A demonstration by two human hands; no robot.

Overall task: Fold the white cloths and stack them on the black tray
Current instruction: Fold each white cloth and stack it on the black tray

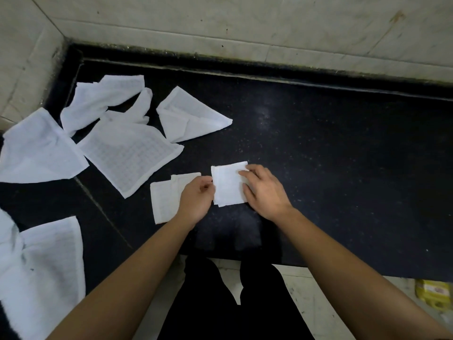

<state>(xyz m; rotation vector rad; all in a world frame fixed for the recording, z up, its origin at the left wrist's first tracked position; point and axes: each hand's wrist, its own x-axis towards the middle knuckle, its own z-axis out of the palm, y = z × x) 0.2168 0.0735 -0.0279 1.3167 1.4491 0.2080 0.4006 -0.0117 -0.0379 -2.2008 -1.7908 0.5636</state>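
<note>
left hand [197,198]: fingers curled, pinching the 9 o'clock edge of the folded cloth.
right hand [264,192]: fingers bent over the cloth's 3 o'clock edge and upper corner, thumb on top, holding it.
folded cloth [228,186]: small white rectangle between the two hands, lying on the black counter [343,155] near its front edge.
second folded cloth [166,200]: just beside the first at 9 o'clock, partly under the left hand.
triangular cloth [188,119]: at 11 o'clock, apart from the hands.
loose cloths [130,153]: spread and overlapping from 9 to 11 o'clock.
crumpled cloth [49,266]: at 8 o'clock, at the frame's edge.
tiled wall [245,25]: behind the counter at 12 o'clock.
</note>
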